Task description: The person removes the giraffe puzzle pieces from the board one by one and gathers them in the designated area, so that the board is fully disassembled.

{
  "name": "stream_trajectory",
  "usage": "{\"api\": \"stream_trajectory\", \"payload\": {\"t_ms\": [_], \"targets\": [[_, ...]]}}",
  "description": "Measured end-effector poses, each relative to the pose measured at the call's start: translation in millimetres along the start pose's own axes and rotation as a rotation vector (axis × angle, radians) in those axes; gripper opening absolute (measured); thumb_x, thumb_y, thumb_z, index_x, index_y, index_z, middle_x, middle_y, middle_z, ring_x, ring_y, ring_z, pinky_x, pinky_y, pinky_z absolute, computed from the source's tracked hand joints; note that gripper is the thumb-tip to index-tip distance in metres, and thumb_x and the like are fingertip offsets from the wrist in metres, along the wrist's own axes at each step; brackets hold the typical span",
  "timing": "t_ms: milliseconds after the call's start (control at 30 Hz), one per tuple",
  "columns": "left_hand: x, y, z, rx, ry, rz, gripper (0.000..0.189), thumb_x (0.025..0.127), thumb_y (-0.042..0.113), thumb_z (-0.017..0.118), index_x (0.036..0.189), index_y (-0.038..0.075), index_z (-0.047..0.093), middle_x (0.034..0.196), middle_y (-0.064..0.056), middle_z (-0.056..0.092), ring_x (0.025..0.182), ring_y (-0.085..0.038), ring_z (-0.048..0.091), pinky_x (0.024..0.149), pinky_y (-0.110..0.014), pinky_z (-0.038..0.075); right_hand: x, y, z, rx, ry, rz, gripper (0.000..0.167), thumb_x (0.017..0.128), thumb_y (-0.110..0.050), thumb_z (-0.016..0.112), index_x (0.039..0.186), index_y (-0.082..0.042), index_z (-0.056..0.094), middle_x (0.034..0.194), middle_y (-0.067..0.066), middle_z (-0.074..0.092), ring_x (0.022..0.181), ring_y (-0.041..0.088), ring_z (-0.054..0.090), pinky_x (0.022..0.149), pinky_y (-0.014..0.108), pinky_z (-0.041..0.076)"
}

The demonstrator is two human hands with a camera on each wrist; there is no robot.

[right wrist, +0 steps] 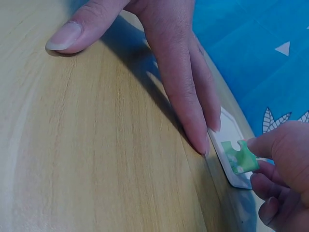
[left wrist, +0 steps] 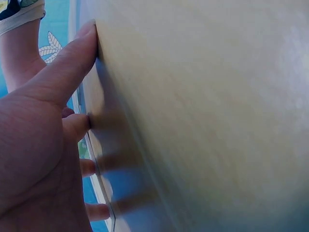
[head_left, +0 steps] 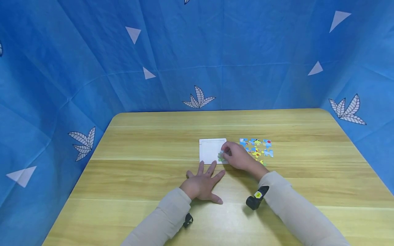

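Observation:
A white puzzle tray (head_left: 209,150) with a raised rim lies on the table. My right hand (head_left: 237,156) pinches a green puzzle piece (right wrist: 240,158) between thumb and fingers at the tray's near right corner. In the right wrist view that piece sits low over the tray's corner; whether it lies flat cannot be told. My left hand (head_left: 201,184) is spread on the table, its fingertips touching the tray's near edge. The left wrist view shows its straight thumb (left wrist: 72,63) and fingers against the tabletop.
To the right of the tray lie several loose puzzle pieces (head_left: 256,153), blue, yellow and green, partly behind my right hand. The wooden table (head_left: 147,143) reaches back to a blue curtain (head_left: 172,51) with leaf and triangle prints.

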State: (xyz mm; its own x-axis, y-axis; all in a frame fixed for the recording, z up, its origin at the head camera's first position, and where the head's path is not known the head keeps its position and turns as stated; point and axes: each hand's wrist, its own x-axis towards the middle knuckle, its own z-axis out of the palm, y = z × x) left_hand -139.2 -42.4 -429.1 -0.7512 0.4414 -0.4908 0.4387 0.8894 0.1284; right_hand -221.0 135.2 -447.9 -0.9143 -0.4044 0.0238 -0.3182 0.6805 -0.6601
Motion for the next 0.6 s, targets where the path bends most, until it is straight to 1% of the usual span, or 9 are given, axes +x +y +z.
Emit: {"api": "stream_trajectory", "payload": {"t_ms": [167,400,600], "targets": [[-0.8,0.3,-1.1,0.001,-0.008,-0.003,0.097,0.071,0.075,0.056,0.15,0.043,0.01,0.159,0.003,-0.009,0.143,-0.042,0.0,0.092,-0.072,0.026,-1.3,-0.7,-0.5,0.012,0.006,-0.014,0.013,0.087,-0.01,0.062,0.099,-0.006,0.059,0.091,0.007,0.063,0.081,0.018,0.058,0.077,0.038,0.049],[-1.1,0.4,-1.7,-0.001,-0.008,-0.004,0.097,0.071,0.075,0.056,0.15,0.043,0.009,0.159,0.004,-0.009,0.143,-0.041,0.0,0.092,-0.072,0.027,-3.0,0.1,-0.9,0.013,-0.007,0.002,0.013,0.087,-0.009,0.063,0.098,-0.008,0.056,0.084,0.004,0.061,0.074,0.016,0.054,0.071,0.033,0.046],[-0.9,0.0,-1.0,-0.001,-0.005,-0.002,0.098,0.071,0.076,0.056,0.15,0.043,0.009,0.16,0.004,-0.008,0.143,-0.042,0.001,0.092,-0.072,0.027,-4.8,2.6,-4.4,0.019,0.0,0.032,0.013,0.089,-0.011,0.062,0.1,-0.009,0.056,0.086,0.005,0.06,0.077,0.018,0.057,0.072,0.034,0.047]]}}
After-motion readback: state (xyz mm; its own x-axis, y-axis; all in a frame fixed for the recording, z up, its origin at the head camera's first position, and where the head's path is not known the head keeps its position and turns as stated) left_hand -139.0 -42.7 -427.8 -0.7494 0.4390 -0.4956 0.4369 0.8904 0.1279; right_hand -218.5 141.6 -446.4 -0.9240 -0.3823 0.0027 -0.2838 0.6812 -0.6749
